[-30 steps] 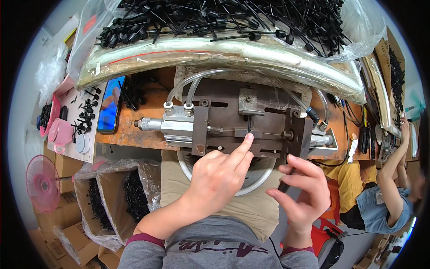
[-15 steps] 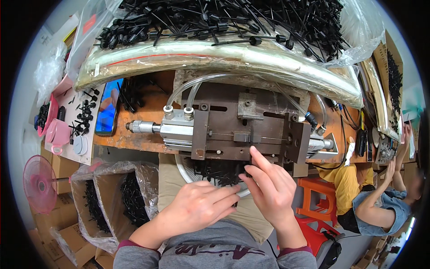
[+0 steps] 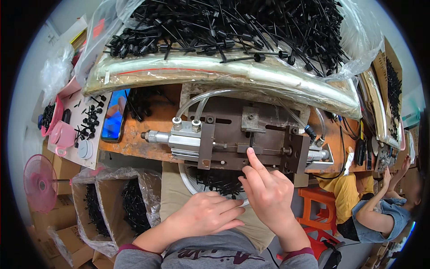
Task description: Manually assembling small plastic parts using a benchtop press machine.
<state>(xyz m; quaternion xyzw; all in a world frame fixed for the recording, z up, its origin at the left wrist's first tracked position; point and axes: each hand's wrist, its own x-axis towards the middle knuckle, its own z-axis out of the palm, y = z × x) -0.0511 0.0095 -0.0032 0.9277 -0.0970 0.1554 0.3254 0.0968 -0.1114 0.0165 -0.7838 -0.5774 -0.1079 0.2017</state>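
Note:
My right hand [image 3: 271, 193] reaches to the middle of a brown metal fixture [image 3: 228, 157] with its index finger stretched out. That fingertip touches the near end of a thin black piece [image 3: 251, 140], which lies across a small dark block below a grey metal block [image 3: 250, 120]. The other right fingers are bent and grip nothing visible. My left hand [image 3: 204, 215] hovers at the near side of a white round basket [image 3: 187, 179] of black stemmed parts [image 3: 219, 181]. Its fingers point right, the thumb apart from them, with nothing visible between.
Silver air cylinders [image 3: 186, 142] with clear hoses flank the fixture. Black parts heap on a plastic-wrapped tray [image 3: 224, 74] behind. A phone [image 3: 114, 119] and pink cup [image 3: 62, 136] stand left, lined boxes [image 3: 105, 193] below. A co-worker [image 3: 380, 210] sits at right.
My right index finger has straightened onto the black piece, which has moved back toward the grey block. A black part by my left fingertips no longer shows. The view has shifted slightly.

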